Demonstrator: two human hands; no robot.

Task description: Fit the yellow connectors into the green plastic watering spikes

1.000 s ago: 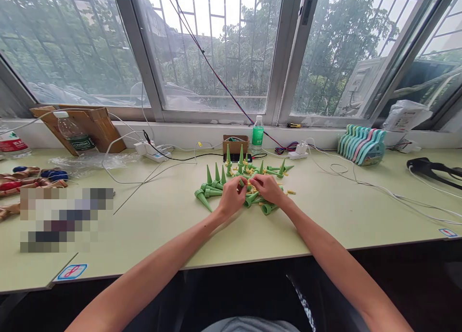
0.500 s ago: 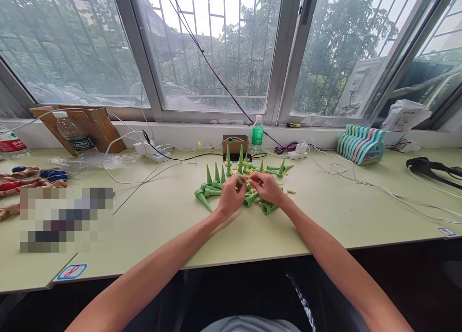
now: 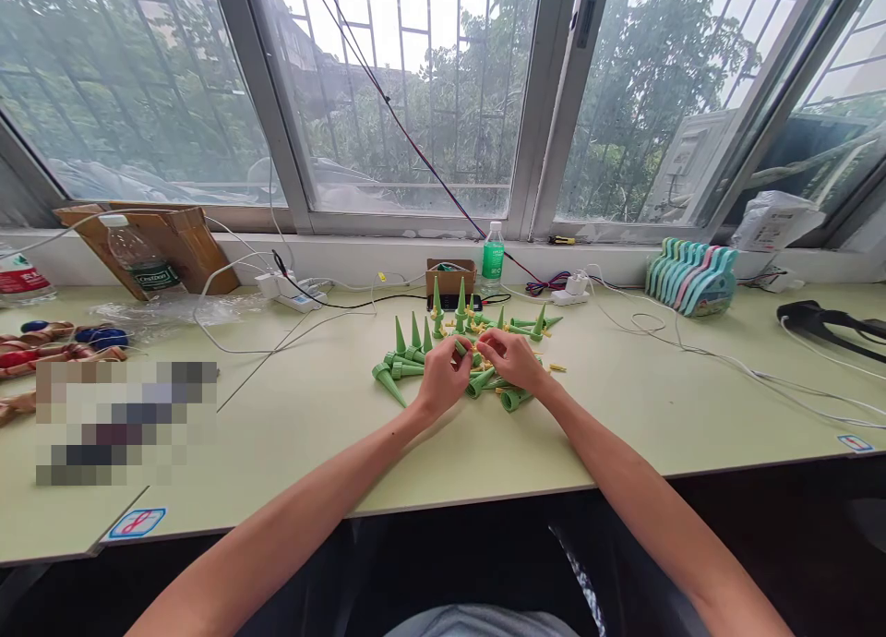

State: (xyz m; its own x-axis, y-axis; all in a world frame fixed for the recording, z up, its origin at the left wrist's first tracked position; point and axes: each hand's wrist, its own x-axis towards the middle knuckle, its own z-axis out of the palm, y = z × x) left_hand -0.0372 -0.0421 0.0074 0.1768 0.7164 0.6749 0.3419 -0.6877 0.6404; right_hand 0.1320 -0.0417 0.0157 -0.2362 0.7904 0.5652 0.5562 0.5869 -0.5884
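At the far left a red-labelled bottle (image 3: pixel 22 277) is seen, cut by the picture's edge; next, a white-capped bottle (image 3: pixel 142 260) is set in front of brown cardboard (image 3: pixel 200 254). What either holds cannot be made out. In the middle, behind the green cones (image 3: pixel 400 337), something green is held in a small open cardboard box (image 3: pixel 451 275); just to its right a green-labelled bottle (image 3: pixel 493 257) is stood upright.

The cones are clustered on the table (image 3: pixel 291 434) around the hands — some upright, some on their sides — with yellow pieces (image 3: pixel 557 368) scattered among them. By the left hand (image 3: pixel 444 374), nearly closed, a small green piece (image 3: pixel 460 348) is pinched between thumb and fingers. The right hand (image 3: pixel 513 360) is curled narrowly just beside it, fingertips near that piece; whether anything is gripped there cannot be told.
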